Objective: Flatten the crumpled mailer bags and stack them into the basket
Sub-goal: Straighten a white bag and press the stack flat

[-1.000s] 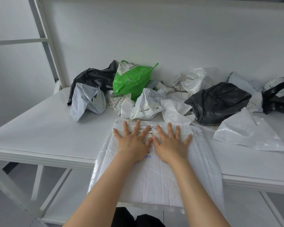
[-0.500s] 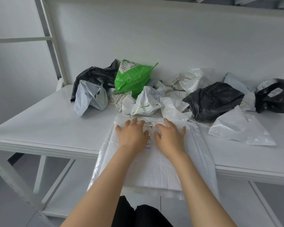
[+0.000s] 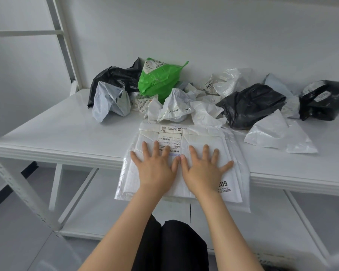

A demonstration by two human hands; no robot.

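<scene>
A flat white mailer bag (image 3: 202,136) with shipping labels lies on top of other flattened white bags, the stack overhanging the table's front edge. My left hand (image 3: 155,165) and my right hand (image 3: 202,167) press palm-down on it side by side, fingers spread, thumbs almost touching. Behind it lies a heap of crumpled bags: a green one (image 3: 159,79), a black one (image 3: 114,77) at the left, a pale grey one (image 3: 111,100), white ones (image 3: 176,106) in the middle, and a black one (image 3: 250,104) at the right. No basket is in view.
The white table (image 3: 63,133) stands against a white wall. A flat white bag (image 3: 276,133) and another black bag (image 3: 325,100) lie at the right. A white rack post (image 3: 63,42) rises at the left. A lower shelf (image 3: 98,212) and my black-clad knees sit below.
Both hands have slid back toward me along the top bag, from its labelled far end to its middle, and spread slightly apart. The labels are now uncovered.
</scene>
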